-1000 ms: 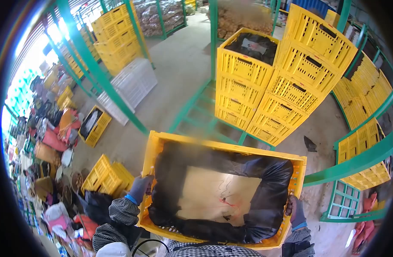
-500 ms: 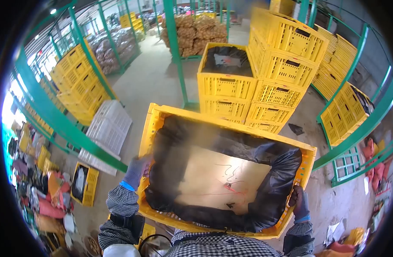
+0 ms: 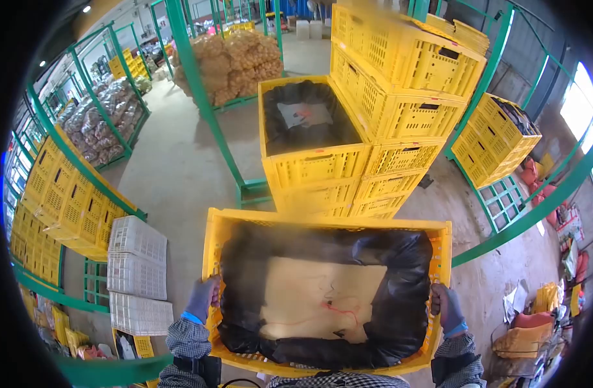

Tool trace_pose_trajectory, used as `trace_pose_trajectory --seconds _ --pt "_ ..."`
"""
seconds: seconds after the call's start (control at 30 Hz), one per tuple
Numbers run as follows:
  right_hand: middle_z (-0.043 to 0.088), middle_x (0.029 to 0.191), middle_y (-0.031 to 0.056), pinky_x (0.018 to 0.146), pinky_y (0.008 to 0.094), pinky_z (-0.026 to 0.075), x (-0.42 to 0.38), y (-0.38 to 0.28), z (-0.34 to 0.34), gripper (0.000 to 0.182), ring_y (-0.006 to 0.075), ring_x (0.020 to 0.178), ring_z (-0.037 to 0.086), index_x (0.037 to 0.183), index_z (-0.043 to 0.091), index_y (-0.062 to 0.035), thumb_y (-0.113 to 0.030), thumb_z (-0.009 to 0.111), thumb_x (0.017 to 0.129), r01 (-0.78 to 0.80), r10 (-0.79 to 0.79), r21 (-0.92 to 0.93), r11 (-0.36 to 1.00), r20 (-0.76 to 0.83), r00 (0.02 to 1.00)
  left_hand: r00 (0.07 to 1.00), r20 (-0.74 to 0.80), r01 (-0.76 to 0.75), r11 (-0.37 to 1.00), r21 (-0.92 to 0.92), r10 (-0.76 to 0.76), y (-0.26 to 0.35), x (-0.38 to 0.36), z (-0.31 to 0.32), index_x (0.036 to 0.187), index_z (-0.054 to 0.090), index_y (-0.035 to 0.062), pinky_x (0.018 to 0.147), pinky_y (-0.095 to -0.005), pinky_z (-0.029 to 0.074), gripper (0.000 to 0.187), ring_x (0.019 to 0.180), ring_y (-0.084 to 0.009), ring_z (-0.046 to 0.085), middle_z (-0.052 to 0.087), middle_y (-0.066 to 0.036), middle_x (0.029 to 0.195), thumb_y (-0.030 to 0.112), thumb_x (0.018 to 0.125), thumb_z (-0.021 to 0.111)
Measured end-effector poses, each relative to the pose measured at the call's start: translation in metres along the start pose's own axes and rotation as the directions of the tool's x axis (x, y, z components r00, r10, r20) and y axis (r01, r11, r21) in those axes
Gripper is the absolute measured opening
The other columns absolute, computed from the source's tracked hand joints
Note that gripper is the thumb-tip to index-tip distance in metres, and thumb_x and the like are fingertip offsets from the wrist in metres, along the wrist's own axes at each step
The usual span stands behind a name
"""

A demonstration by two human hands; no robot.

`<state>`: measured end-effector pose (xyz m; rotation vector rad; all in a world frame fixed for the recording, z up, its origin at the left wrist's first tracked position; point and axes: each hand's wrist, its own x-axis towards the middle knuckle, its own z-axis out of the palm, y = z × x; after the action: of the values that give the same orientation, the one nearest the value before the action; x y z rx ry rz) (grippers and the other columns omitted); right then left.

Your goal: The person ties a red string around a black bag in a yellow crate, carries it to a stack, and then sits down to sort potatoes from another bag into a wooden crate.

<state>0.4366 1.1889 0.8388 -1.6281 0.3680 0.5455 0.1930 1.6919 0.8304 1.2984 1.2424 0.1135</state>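
Observation:
A yellow plastic crate (image 3: 442,258) is held up in front of me by its two short ends. My left hand (image 3: 202,299), in a grey-blue glove, is closed around the left end. My right hand (image 3: 446,305), gloved too, grips the right end, with its fingers at the handle opening. Black plastic liner (image 3: 403,297) covers the crate's inner walls. On the bottom lies a pale tan sheet (image 3: 290,297) with red string (image 3: 348,313) and a small dark piece on it.
Directly ahead stand stacked yellow crates (image 3: 409,116), beside a lower stack topped by a black-lined crate (image 3: 316,165). A green post (image 3: 202,97) rises at their left. White crates (image 3: 138,275) are piled at left; green rails (image 3: 503,239) cross the right.
The view has turned rightward, and the stacked crates now appear closer and further left. The held crate has levelled out from its tilt and sits lower in view. Both hands keep their grip.

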Motion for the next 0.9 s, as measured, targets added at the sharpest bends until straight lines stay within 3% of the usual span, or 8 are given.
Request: trace_pose_trajectory --seconds 0.33,0.4,0.5,0.77,0.9 --pt "0.034 0.052 -0.0078 0.037 0.0231 0.026 0.054 -0.068 0.091 0.021 0.0059 0.039 0.031 0.070 0.044 -0.0172 -0.021 0.057 0.085 -0.115 0.116 -0.020 0.993 0.035 0.993 0.992 -0.030 0.125 0.992 0.033 -0.124 0.116 0.072 -0.053 0.073 0.053 0.0101 0.042 -0.0275 0.040 0.023 0.042 -0.0107 0.042 0.041 0.003 0.053 0.025 0.087 0.062" --pt "0.034 0.052 -0.0077 0.037 0.0232 0.026 0.052 -0.080 0.107 0.020 0.0059 0.038 0.030 0.070 0.044 -0.0170 -0.021 0.057 0.085 -0.108 0.111 -0.058 0.992 0.038 0.993 0.989 -0.012 0.145 0.989 0.008 -0.145 0.113 0.083 -0.062 0.071 0.052 0.0101 0.042 -0.0276 0.040 0.025 0.043 -0.0108 0.042 0.042 0.002 0.053 0.026 0.087 0.063" --pt "0.034 0.052 -0.0074 0.037 0.0230 0.026 0.051 -0.092 0.139 0.020 0.0059 0.039 0.031 0.070 0.044 -0.0166 -0.021 0.057 0.085 -0.230 0.231 0.031 0.973 -0.040 0.972 0.993 0.010 0.119 0.993 0.010 -0.119 0.114 0.107 -0.078 0.071 0.052 0.0103 0.043 -0.0275 0.039 0.026 0.043 -0.0106 0.043 0.043 0.002 0.054 0.027 0.087 0.063" --pt "0.035 0.052 -0.0055 0.038 0.0236 0.030 0.035 -0.092 0.188 0.024 0.0074 0.039 0.034 0.070 0.046 -0.0158 -0.026 0.056 0.089 -0.038 0.038 -0.056 0.998 -0.010 0.999 0.993 0.038 0.105 0.992 0.074 -0.108 0.143 0.174 -0.096 0.071 0.053 0.0122 0.044 -0.0268 0.042 0.026 0.044 -0.0096 0.045 0.044 0.003 0.054 0.033 0.085 0.062" --pt "0.036 0.052 -0.0051 0.039 0.0239 0.032 0.036 -0.082 0.198 0.025 0.0081 0.040 0.036 0.070 0.046 -0.0144 -0.027 0.057 0.089 -0.141 0.141 -0.005 0.990 -0.064 0.988 0.990 0.026 0.133 0.978 0.158 -0.139 0.156 0.183 -0.106 0.069 0.053 0.0125 0.043 -0.0275 0.042 0.027 0.043 -0.0102 0.045 0.044 0.003 0.053 0.033 0.085 0.060"
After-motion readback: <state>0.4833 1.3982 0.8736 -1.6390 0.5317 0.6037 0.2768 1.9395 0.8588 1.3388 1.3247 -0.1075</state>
